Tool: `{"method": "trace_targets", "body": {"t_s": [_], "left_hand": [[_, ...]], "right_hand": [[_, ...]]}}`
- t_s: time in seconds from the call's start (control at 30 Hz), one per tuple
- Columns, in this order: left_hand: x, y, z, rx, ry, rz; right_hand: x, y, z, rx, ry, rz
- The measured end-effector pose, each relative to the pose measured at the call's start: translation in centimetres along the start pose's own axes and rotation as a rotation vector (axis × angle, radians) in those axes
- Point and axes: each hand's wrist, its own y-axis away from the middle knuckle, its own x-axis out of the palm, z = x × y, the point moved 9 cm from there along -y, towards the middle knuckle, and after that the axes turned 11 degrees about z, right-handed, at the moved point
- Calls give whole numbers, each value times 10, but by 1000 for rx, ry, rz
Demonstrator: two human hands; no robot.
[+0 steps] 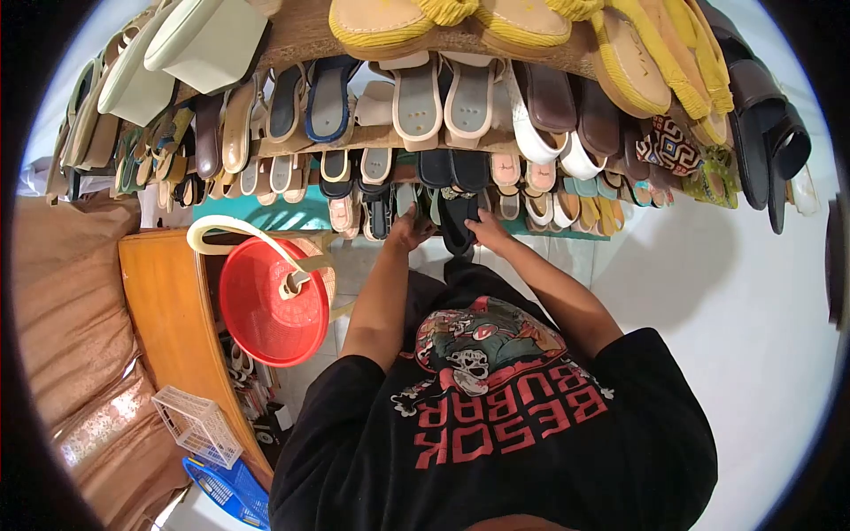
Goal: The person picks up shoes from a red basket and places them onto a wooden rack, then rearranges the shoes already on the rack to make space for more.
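My right hand [487, 232] grips the side of a black sandal [457, 223], thumb on its upper edge. The sandal is tilted, its lower end pointing down toward my body, in front of the low shelf rows. To the left, my left hand [412, 230] is closed at the lower end of a grey-green sandal [405, 196]; its fingers are partly hidden. Black slippers [434, 168] stand just above both hands, and a black strappy sandal [378, 217] is left of my left hand.
Tiered wooden shelves [354, 140] carry rows of sandals, with yellow sandals [381, 26] on top. At left, a red bucket [270, 327] stands by an orange-brown wooden cabinet [168, 301]. A white basket [199, 425] and a blue basket [226, 491] are lower left.
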Motion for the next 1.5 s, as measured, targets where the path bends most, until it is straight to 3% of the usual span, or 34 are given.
{"method": "trace_targets", "body": {"t_s": [0.07,0.2,0.27,0.3,0.37,0.5,0.57,0.6,0.67,0.7,0.77,0.9,0.97,1.1,1.17,1.2,1.27,1.3,1.43,1.47,1.5], "left_hand": [[-16,-12,5,-9,107,8],[-23,5,-2,21,64,-72],[-32,2,-3,24,66,-119],[-28,5,-4,26,44,-94],[-22,12,-6,25,22,-71],[-19,19,-4,34,21,-84],[-19,17,-4,37,11,-65],[-18,17,-3,38,12,-43],[-18,15,-3,44,17,-19],[-19,16,-2,45,12,-35],[-19,16,-2,48,5,-46],[-17,20,-2,65,-16,-78],[-17,18,-4,71,-35,-63],[-18,17,-2,66,-26,-52],[-15,19,-3,67,-31,-29],[-16,19,-3,67,-31,-30],[-15,19,-3,64,-54,-20],[-14,19,-4,66,-53,-18],[-11,24,-6,48,-116,-45],[-10,26,-5,49,-139,-58],[-8,29,-4,48,-141,-60]], "right_hand": [[-8,-6,-7,-26,-8,-156],[-10,-80,-48,-72,10,-159],[-1,-20,24,82,-173,22],[0,-26,24,81,-171,22],[-13,-48,13,57,-133,-161],[-22,-92,-15,25,-52,-231],[-36,-88,-1,-118,241,-410],[-37,-85,0,-117,248,-409],[-43,-81,-15,-3,-37,-389],[-43,-72,-9,0,-33,-385],[-53,-48,-7,264,146,-475],[-62,-65,-33,243,298,-439],[-66,-67,-38,111,267,-540],[-58,-45,-16,68,221,-578],[-62,-18,0,69,311,-769],[-59,-11,-1,70,310,-768],[-43,15,24,-390,331,-807],[-31,30,35,-539,252,-715],[39,53,22,-616,139,-175],[56,52,-2,-458,117,-32],[70,54,-23,-450,149,5]]}}
